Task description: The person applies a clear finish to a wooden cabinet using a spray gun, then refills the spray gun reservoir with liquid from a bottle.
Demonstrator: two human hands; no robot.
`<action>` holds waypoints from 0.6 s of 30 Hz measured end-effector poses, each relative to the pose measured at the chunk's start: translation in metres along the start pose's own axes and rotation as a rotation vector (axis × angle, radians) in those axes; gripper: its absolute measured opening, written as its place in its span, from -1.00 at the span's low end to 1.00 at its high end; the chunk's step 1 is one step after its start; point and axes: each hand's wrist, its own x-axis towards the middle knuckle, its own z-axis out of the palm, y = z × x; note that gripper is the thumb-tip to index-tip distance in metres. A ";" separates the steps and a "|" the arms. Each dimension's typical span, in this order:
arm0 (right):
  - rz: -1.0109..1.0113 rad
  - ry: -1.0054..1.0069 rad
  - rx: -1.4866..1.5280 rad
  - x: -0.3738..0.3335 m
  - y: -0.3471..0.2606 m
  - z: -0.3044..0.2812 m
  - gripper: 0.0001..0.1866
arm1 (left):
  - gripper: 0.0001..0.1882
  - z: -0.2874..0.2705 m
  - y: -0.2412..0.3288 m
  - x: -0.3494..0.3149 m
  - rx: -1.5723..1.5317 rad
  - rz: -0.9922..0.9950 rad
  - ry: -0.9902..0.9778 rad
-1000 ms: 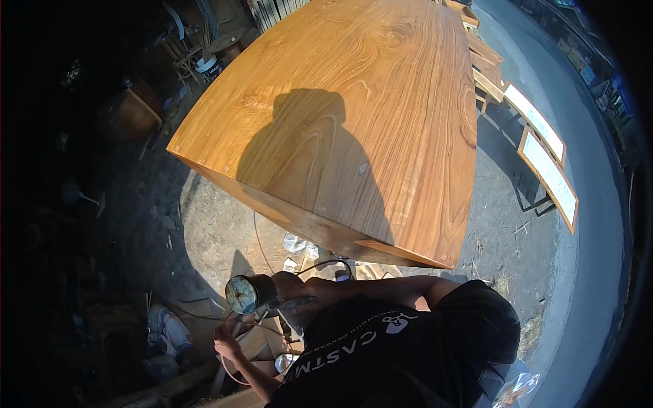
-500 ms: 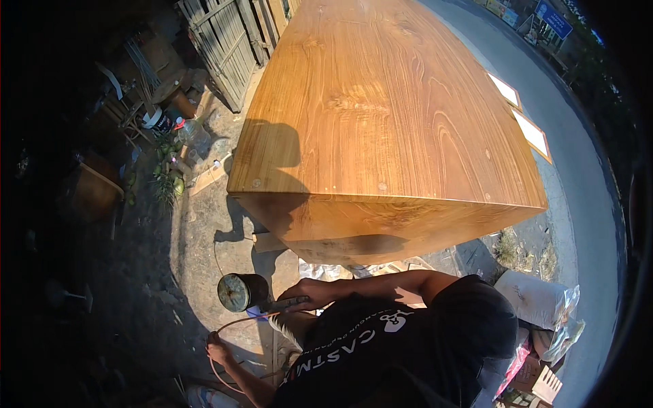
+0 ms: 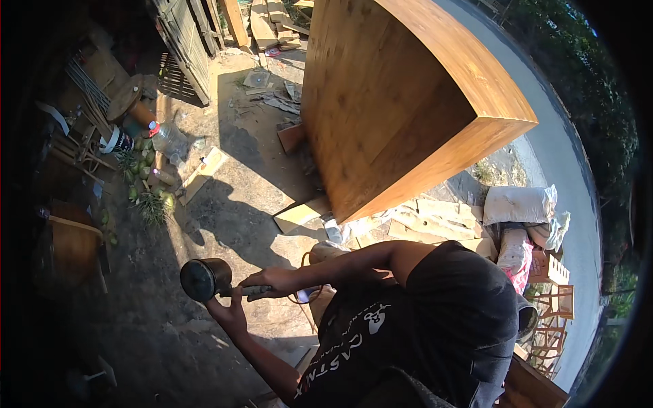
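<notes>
A spray gun (image 3: 256, 290) with a dark round cup (image 3: 206, 279) is held out in front of my body, over the shaded ground. My right hand (image 3: 273, 280) is closed around its handle. Just below the cup, my left hand (image 3: 230, 314) is raised with its fingers against the gun's front part; the cup partly hides the fingertips. An orange-brown hose (image 3: 304, 299) loops down near my right wrist. Beyond my hands stands a large, box-shaped piece of varnished wooden furniture (image 3: 388, 102), its near side in shadow and its edges sunlit. Neither hand touches it.
Wooden boards (image 3: 435, 221) lie by the furniture's base. Sacks (image 3: 520, 205) and small wooden chairs (image 3: 549, 333) stand at the right, beside the road (image 3: 544, 129). To the left are a plastic jug (image 3: 170, 141), green fruit (image 3: 144, 163) and a slatted gate (image 3: 180, 44).
My left hand has let go of the hose and come up to the spray gun. The gun has moved left. My view has turned, showing the furniture's side instead of its broad top.
</notes>
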 end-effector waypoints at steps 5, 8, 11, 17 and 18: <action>-0.113 0.021 -0.001 0.101 -0.003 0.032 -0.47 | -0.40 -0.072 -0.019 0.084 -0.275 -0.057 0.129; -0.058 0.024 0.060 0.142 0.008 0.042 -0.51 | -0.41 -0.083 -0.013 0.138 -0.252 0.034 0.171; 0.105 -0.099 0.083 0.183 0.034 0.041 -0.33 | -0.41 -0.088 -0.018 0.184 -0.217 0.105 0.191; 0.401 -0.306 -0.093 0.270 0.070 -0.048 0.27 | -0.44 -0.104 -0.064 0.274 -0.237 0.017 0.304; 0.307 -0.158 -0.057 0.289 0.087 -0.062 0.18 | -0.40 -0.104 -0.068 0.296 -0.224 0.006 0.280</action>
